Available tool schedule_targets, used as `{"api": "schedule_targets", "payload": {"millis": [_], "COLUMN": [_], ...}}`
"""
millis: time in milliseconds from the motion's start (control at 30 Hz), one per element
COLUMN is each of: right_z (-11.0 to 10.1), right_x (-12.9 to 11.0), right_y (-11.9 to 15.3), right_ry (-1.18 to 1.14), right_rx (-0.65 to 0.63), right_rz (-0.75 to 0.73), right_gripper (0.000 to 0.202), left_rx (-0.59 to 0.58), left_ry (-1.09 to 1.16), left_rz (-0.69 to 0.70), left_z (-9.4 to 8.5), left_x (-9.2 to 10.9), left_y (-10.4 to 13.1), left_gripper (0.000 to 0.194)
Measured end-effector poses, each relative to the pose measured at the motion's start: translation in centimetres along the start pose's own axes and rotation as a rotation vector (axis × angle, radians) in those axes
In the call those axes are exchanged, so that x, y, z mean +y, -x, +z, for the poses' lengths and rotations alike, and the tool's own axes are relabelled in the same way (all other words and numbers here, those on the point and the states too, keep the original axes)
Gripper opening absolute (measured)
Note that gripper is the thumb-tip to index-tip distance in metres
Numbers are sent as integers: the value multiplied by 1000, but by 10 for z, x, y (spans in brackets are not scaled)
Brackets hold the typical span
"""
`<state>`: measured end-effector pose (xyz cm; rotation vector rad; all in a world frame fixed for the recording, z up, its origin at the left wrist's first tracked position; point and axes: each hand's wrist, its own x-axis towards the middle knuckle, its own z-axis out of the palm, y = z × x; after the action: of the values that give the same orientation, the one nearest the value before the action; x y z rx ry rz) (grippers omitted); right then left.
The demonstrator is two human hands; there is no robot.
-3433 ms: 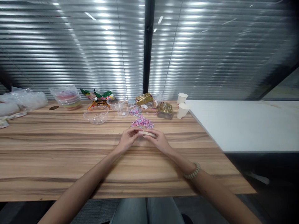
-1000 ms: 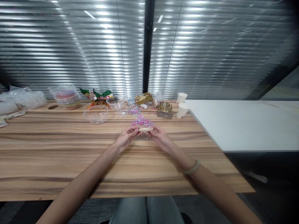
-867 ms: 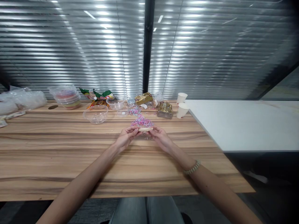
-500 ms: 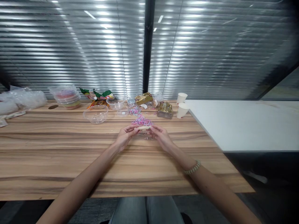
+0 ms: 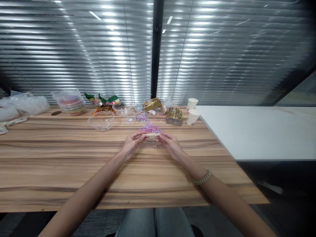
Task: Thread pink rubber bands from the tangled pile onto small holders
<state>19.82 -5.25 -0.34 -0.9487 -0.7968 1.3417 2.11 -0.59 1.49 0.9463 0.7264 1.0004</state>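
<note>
Between my two hands a slim, pale cream stick-shaped piece (image 5: 151, 135) is held level, pinched at both ends; its exact kind is too small to make out. My left hand (image 5: 134, 144) has thumb and fingers closed on the left end. At the other end, my right hand (image 5: 171, 143), below a beaded bracelet (image 5: 204, 177), grips in the same way. Just beyond the fingers lies a heap of small pink, purple and blue bands (image 5: 150, 127). A few tiny bits (image 5: 155, 146) rest on the wood under the hands.
Along the back of the wooden table (image 5: 74, 171) stand a clear bowl (image 5: 101, 121), stacked tubs (image 5: 70, 102), snack bags (image 5: 106, 101), gold packages (image 5: 174, 116) and paper cups (image 5: 193, 116). Plastic bags (image 5: 27, 104) lie far left. A white table (image 5: 261, 131) adjoins at right.
Both hands stay nearly in place around the pale stick-shaped piece. It looks slightly shifted and shows a little more of its length between the fingers.
</note>
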Motion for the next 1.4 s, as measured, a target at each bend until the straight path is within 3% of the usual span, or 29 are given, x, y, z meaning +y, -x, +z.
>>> {"api": "schedule_targets", "payload": {"millis": [267,900,1400], "right_z": [0,4,2], "right_x": [0,-6,-2], "right_y": [0,2,0], "right_ry": [31,6,-4], "right_rx": [-2,11,44], "right_rz": [-15,2,2], "right_gripper": [30,33,37], "left_rx": [-47,-35,-6], "left_ry": [-67,71,58], "left_rz": [23,-52,19], "left_z": [-2,-4,-2], "left_x": [-2,-2,-1], "left_y": [-1,-2,-2], "left_gripper": [30,25,33]}}
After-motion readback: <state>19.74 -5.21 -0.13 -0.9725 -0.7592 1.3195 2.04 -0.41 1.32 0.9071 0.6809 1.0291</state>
